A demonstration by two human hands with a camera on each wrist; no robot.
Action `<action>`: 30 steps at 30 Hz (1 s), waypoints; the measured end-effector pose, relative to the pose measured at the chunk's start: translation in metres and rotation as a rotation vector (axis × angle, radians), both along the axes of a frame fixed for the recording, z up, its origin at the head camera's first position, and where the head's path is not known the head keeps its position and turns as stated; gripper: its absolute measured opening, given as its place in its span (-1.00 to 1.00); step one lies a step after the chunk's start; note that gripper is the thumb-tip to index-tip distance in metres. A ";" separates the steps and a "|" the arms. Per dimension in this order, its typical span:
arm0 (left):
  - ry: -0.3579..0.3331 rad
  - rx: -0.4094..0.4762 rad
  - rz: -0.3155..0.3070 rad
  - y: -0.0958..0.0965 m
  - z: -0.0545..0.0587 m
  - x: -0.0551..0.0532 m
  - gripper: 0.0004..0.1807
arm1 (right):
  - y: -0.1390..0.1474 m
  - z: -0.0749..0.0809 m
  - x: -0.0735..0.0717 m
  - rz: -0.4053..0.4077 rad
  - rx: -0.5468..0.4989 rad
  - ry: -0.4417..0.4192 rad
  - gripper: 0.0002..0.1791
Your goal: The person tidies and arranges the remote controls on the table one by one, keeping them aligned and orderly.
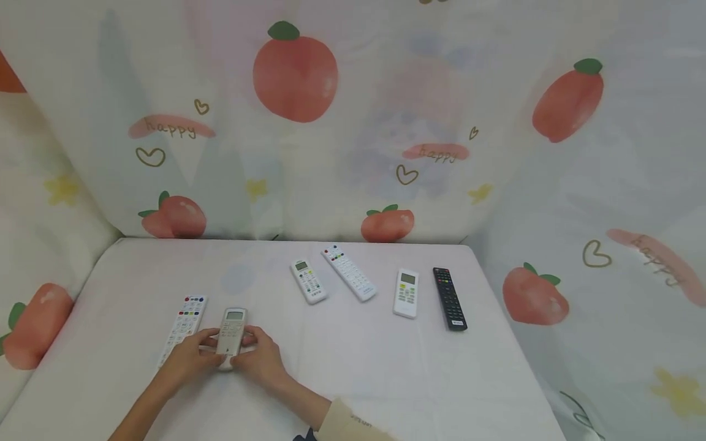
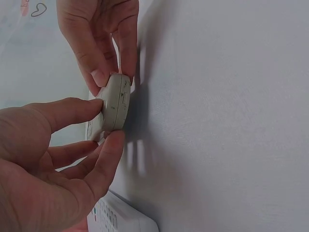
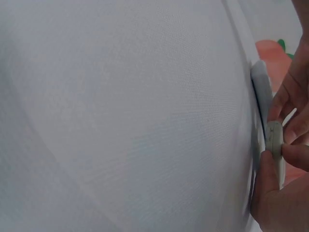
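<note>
A cream remote control [image 1: 232, 327] with a small grey display stands between both hands at the left of the table. My left hand [image 1: 190, 360] pinches its left edge, thumb on the front face and fingers along the side. On the opposite edge, my right hand [image 1: 263, 361] grips it the same way. The left wrist view shows the lower end of the cream remote [image 2: 115, 104] close over the cloth, its shadow beside it. Just left of it lies a longer white remote [image 1: 187, 317] with coloured buttons, partly hidden behind my left hand.
Further back lie a small white remote [image 1: 309, 282] and a long white remote [image 1: 349, 273]. To the right are another white remote [image 1: 406, 294] with a display and a black remote [image 1: 450, 300]. A white cloth covers the table [image 1: 386, 380]; fruit-printed curtains [image 1: 342, 177] stand around it.
</note>
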State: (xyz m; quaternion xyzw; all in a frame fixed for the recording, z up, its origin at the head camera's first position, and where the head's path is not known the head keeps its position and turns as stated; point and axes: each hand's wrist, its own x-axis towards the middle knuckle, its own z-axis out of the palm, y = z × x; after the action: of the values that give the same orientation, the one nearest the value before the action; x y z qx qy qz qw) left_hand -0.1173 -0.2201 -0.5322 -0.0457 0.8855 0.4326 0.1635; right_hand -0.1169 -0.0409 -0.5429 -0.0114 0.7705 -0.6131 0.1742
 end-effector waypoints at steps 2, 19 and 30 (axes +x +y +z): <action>-0.010 -0.006 0.007 -0.001 -0.001 0.003 -0.25 | -0.002 -0.001 0.002 0.000 0.011 -0.005 -0.28; -0.084 -0.028 0.008 -0.007 -0.001 0.015 -0.22 | -0.010 -0.005 0.012 0.065 0.039 -0.029 -0.29; -0.075 -0.033 -0.031 -0.003 -0.001 0.013 -0.22 | -0.007 -0.005 0.012 0.064 0.058 -0.002 -0.31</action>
State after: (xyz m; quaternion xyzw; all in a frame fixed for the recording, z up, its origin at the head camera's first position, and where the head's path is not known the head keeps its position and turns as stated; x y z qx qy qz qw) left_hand -0.1043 -0.2231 -0.5333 -0.0507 0.8863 0.4135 0.2024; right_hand -0.1045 -0.0479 -0.5476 -0.0303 0.7870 -0.5847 0.1948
